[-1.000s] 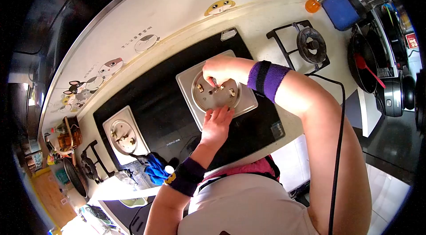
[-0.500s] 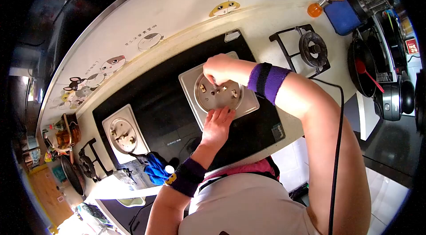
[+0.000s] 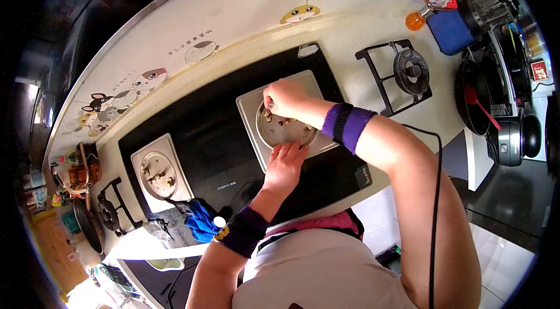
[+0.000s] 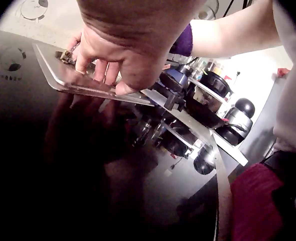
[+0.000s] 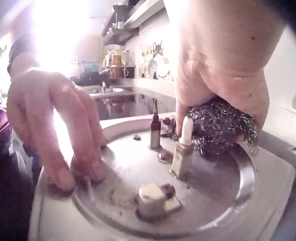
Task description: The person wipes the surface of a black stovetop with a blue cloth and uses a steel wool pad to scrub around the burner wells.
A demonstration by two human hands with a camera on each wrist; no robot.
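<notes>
A steel wool scrubber (image 5: 218,128) is gripped in my right hand (image 3: 286,98) and lies against the far side of the round recess of a metal burner plate (image 5: 273,186). Short metal posts stand up inside the recess, one with a white ceramic tip (image 5: 187,131). My left hand (image 3: 284,166) rests on the near edge of the plate, its fingers extended over the rim. From the left wrist view, those fingers (image 4: 100,70) lie across the plate's edge. In the head view most of the scrubber is hidden beneath my right hand.
The plate sits in a black glass cooktop (image 3: 216,140) with a second burner plate (image 3: 182,189) at left. A pan support with its burner ring (image 3: 411,70) lies to the right on the counter. Blue gloves (image 3: 201,221) lie at the front left. A black cable crosses near my right arm.
My right hand has shifted left across the recess with the scrubber, toward its far left rim. My left hand stays on the near edge. The head view has tilted slightly.
</notes>
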